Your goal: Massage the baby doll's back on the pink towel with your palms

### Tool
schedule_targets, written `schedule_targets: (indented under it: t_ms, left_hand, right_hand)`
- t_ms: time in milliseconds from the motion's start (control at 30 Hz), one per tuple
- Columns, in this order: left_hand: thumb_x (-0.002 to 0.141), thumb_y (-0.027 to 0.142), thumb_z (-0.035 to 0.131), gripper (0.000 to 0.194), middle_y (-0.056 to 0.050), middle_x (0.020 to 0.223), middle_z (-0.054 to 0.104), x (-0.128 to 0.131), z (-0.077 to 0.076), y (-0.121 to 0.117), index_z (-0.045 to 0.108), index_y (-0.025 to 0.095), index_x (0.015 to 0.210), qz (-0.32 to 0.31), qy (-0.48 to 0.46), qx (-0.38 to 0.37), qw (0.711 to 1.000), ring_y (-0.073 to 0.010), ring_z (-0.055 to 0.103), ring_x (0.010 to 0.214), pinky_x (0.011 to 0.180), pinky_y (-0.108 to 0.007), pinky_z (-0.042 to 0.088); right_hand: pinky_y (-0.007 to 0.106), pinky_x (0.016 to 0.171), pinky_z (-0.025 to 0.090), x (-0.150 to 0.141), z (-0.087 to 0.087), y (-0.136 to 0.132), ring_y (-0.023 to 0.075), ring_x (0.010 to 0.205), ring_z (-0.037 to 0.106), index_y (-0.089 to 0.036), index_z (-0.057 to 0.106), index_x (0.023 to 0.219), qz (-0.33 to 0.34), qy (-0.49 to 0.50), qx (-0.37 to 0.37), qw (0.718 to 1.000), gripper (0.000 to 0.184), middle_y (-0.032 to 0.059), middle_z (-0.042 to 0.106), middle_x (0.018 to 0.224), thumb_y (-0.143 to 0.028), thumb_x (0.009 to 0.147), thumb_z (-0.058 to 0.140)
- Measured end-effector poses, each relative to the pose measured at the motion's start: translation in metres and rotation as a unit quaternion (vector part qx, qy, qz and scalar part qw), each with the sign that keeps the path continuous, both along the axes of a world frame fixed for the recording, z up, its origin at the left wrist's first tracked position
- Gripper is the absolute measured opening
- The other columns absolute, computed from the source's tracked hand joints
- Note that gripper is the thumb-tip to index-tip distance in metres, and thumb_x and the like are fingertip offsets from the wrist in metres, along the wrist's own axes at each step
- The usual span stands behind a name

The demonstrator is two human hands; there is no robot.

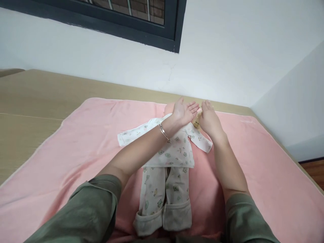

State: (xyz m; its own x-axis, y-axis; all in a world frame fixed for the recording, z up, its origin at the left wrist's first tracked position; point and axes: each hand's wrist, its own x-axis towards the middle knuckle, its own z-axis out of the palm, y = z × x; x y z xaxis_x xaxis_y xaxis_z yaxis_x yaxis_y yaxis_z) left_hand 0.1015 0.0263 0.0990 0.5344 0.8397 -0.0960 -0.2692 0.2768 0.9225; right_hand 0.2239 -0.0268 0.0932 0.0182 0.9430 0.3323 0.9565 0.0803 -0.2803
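Observation:
A baby doll [168, 108] in a white long-sleeved top [174, 153] and matching trousers [154, 192] lies on its back on a pink blanket [96, 135]. Small bear and leaf prints cover the clothes, and the trouser cuffs are turned up. Above the doll's head, my left hand [186, 111] is palm up with its fingers spread, hiding most of the head. My right hand [210, 119] faces it a little apart, fingers stretched out. Between and behind my hands shows a yellowish thing with a dark print [196, 124], partly hidden; I cannot tell its kind.
The blanket covers much of a light wooden surface [50, 91], whose bare part shows at the left. A white wall [227, 60] rises along the back and right. Above is a dark-framed window [174, 30] with bars.

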Motion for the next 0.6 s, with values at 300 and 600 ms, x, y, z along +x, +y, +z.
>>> schedule_targets:
  t_ms: [300, 600]
  left_hand:
    - [0.100, 0.045, 0.011, 0.065, -0.019, 0.135, 0.061, 0.008, -0.001, -0.017, 0.047, 0.006, 0.138, 0.017, -0.116, -0.093, 0.989, -0.0242, 0.055, 0.133, 0.112, -0.040, 0.049]
    - [0.101, 0.032, 0.007, 0.058, -0.007, 0.152, 0.048, -0.043, -0.005, -0.044, 0.043, 0.015, 0.143, 0.080, 0.075, 0.131, 0.985, -0.0176, 0.040, 0.145, 0.119, -0.040, 0.042]
  right_hand:
    - [0.062, 0.116, 0.027, -0.015, 0.001, 0.009, 0.0378, 0.129, 0.054, 0.000, 0.060, 0.124, -0.050, -0.102, 0.024, 0.993, 0.046, 0.0254, 0.063, 0.130, -0.013, 0.092, 0.030]
    - [0.053, 0.116, 0.027, -0.027, 0.008, 0.017, 0.0328, 0.111, 0.065, -0.002, 0.060, 0.118, -0.141, -0.101, 0.018, 0.985, 0.041, 0.0253, 0.069, 0.115, -0.017, 0.093, 0.031]
